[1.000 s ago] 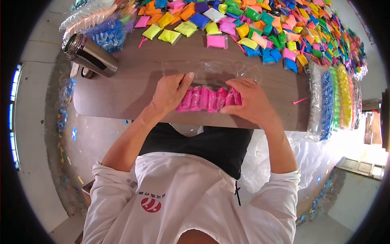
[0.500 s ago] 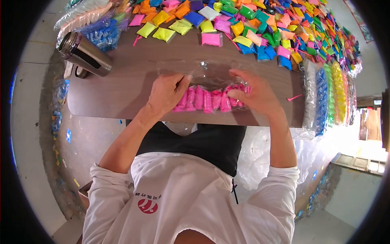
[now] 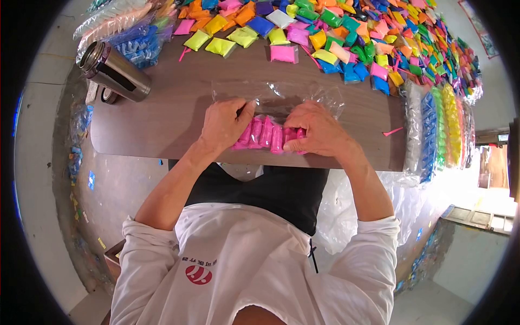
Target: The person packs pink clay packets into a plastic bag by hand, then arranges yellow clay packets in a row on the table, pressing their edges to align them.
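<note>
A row of small pink packets lies along the near edge of the table in a clear plastic bag, whose loose film spreads out flat behind them. My left hand is closed at the left end of the row, thumb and fingers pinching the bag's film. At the other end, my right hand curls over the packets with its thumb in front and its fingers behind, gripping them through the film. Its palm hides the rightmost packets.
A heap of colourful packets covers the far side of the brown table. A steel flask stands at the left beside its cap. Long filled bags hang over the right edge. A pink strip lies nearby.
My right hand has moved left and closed around the right end of the pink row, which is now shorter and tighter. My left hand has barely moved.
</note>
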Action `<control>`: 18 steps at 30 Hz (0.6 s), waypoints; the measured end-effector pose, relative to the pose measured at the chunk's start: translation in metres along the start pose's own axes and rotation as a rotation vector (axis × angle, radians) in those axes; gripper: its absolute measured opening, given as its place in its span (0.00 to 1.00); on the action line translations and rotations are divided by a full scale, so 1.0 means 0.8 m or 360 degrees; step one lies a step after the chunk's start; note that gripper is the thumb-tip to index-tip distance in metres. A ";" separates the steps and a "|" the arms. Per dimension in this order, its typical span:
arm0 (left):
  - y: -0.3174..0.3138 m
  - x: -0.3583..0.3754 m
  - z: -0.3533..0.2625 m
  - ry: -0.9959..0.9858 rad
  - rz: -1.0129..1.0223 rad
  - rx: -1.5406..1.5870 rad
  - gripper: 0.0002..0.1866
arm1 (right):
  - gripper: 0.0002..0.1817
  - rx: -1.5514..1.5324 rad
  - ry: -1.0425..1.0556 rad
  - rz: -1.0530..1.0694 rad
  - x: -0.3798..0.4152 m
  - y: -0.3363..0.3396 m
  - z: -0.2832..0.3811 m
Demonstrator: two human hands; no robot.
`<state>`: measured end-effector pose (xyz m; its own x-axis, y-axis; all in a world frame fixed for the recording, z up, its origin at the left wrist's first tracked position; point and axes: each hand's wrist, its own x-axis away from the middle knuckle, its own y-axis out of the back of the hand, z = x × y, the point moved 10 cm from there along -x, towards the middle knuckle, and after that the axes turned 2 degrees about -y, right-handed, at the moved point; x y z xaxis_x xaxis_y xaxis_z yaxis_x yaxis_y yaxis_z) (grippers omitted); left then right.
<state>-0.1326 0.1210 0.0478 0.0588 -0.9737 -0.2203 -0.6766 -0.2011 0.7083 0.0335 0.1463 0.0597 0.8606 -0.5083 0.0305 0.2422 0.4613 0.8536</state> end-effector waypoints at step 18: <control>0.001 0.000 0.004 -0.0055 -0.0090 -0.0046 0.21 | 0.40 0.0052 -0.0415 -0.0506 0.076 0.062 -0.051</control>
<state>-0.1353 0.1212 0.0463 0.0704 -0.9564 -0.2834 -0.6516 -0.2592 0.7129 0.1158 0.1680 0.0828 0.6018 -0.7910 -0.1104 0.4598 0.2300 0.8577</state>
